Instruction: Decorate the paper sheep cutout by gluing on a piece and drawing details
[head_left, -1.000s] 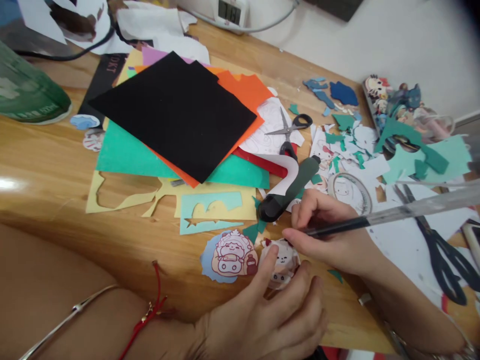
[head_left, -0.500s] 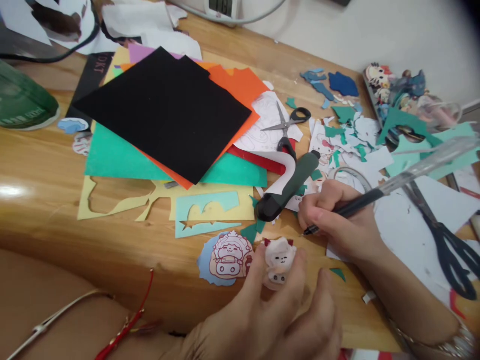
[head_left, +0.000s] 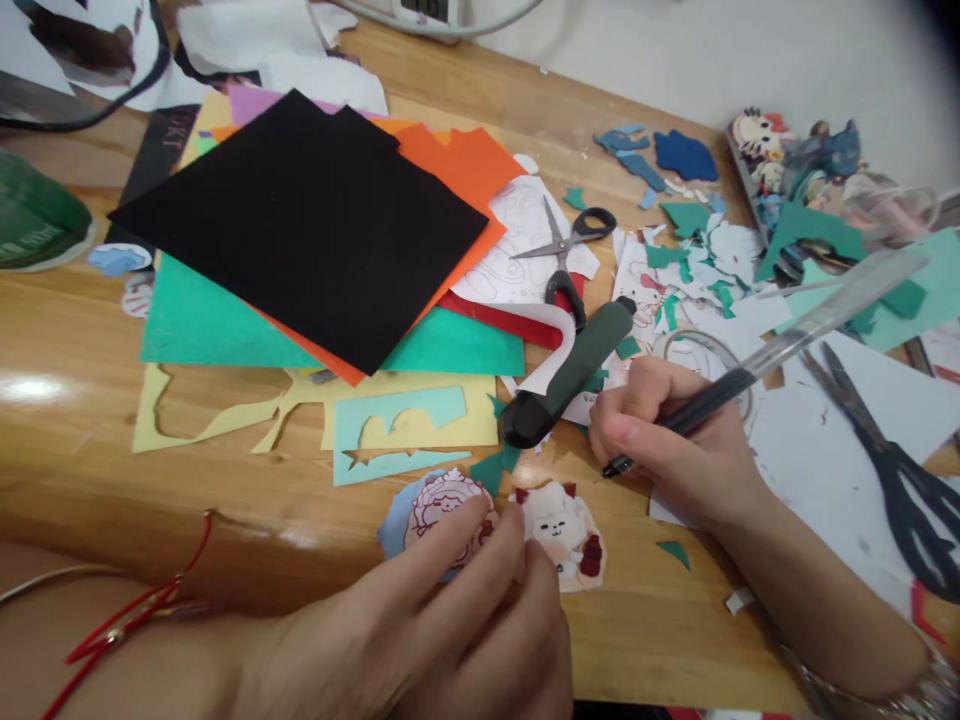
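Observation:
My right hand [head_left: 675,440] is closed round a pen [head_left: 720,385] with a black grip and a clear barrel, its tip pointing down close to the wooden table. My left hand [head_left: 442,600] lies palm down at the front, fingers loosely bent and apart, thumb hidden. Its fingertips partly cover a cartoon cutout [head_left: 442,500] drawn in red lines on a blue backing. Beside those fingers, a layered paper figure [head_left: 555,525] shows a white head, dark red ears and a peach backing. Whether the fingers touch its left edge, I cannot tell.
A dark green cutter-like tool [head_left: 577,370] lies ahead of my hands. Behind it are small scissors [head_left: 566,243] and stacked coloured sheets topped by black paper [head_left: 307,220]. Larger scissors [head_left: 885,460], tape [head_left: 705,345] and green scraps [head_left: 675,553] lie on the right.
My left hand has shifted left, off the white paper figure and over the blue-backed cutout, uncovering the figure's dark red part. My right hand keeps the pen in nearly the same place.

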